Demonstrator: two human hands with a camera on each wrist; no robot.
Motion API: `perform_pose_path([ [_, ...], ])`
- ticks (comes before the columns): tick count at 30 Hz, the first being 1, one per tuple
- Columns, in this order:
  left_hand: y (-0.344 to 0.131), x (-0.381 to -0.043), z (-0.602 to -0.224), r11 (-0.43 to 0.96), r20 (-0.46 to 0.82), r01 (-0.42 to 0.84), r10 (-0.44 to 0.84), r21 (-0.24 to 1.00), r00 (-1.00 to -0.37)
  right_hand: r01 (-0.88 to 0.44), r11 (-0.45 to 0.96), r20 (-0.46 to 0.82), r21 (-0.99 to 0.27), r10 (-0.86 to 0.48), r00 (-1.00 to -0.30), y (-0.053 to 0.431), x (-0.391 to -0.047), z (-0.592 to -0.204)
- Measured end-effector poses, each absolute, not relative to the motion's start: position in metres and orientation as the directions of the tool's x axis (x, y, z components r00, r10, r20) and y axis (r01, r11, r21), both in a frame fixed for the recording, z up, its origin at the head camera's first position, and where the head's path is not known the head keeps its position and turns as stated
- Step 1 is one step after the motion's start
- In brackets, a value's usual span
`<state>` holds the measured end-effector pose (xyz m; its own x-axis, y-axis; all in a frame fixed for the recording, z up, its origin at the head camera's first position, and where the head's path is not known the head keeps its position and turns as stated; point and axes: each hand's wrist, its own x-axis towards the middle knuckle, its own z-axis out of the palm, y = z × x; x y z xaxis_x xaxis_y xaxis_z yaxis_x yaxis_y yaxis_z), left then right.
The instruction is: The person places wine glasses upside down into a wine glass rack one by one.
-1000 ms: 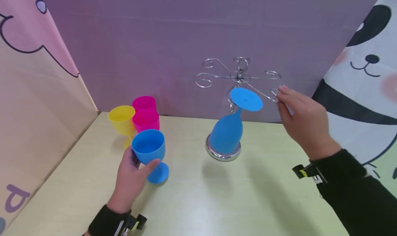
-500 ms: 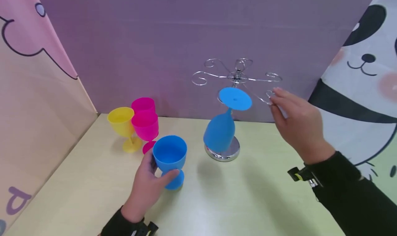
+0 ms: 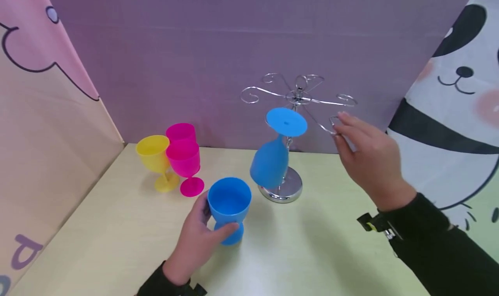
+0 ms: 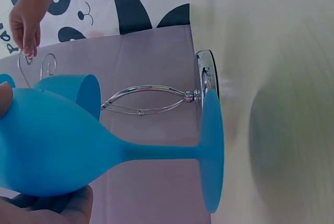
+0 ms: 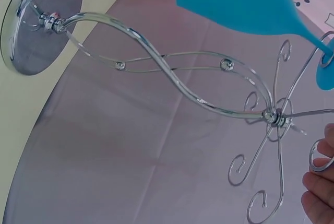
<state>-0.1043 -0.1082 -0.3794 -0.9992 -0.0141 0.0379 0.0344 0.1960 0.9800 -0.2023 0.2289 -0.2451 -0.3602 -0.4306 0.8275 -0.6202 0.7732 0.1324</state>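
While your left fingers (image 3: pixel 202 206) are wrapped round a blue goblet (image 3: pixel 229 198), your right fingers (image 3: pixel 351 122) pinch one hook (image 5: pixel 320 169) of the chrome rack (image 3: pixel 291 187), second goblet (image 3: pixel 269 164) dangling upside-down off another.

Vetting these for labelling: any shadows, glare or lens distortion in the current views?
Head: soft shadows on the tabletop, pale sheen toward its near middle; left wrist: broad soft-edged shadow on the tabletop, image-right of the held blue goblet; right wrist: bright highlights along the chrome stand, and the tabletop's far edge bows, probably lens distortion.
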Motion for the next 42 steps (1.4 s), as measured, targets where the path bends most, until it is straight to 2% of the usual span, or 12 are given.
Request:
perform_pose_path([
  [12, -0.104, -0.102, -0.382, 0.200, 0.027, 0.028, 0.007, 0.979, -1.000, -0.636, 0.759, 0.808, 0.141, -0.459, -0.369, 0.216, -0.192, -0.243],
  [23, -0.098, -0.100, -0.384, 0.195, 0.010, 0.016, 0.032, 0.981, -0.999, -0.680, 0.719, 0.838, 0.144, -0.454, -0.303, 0.205, -0.192, -0.245],
  [42, -0.085, -0.088, -0.381, 0.213, -0.069, -0.040, 0.130, 0.976, -0.989, -0.703, 0.689, 0.830, 0.173, -0.486, -0.272, 0.185, -0.190, -0.244],
])
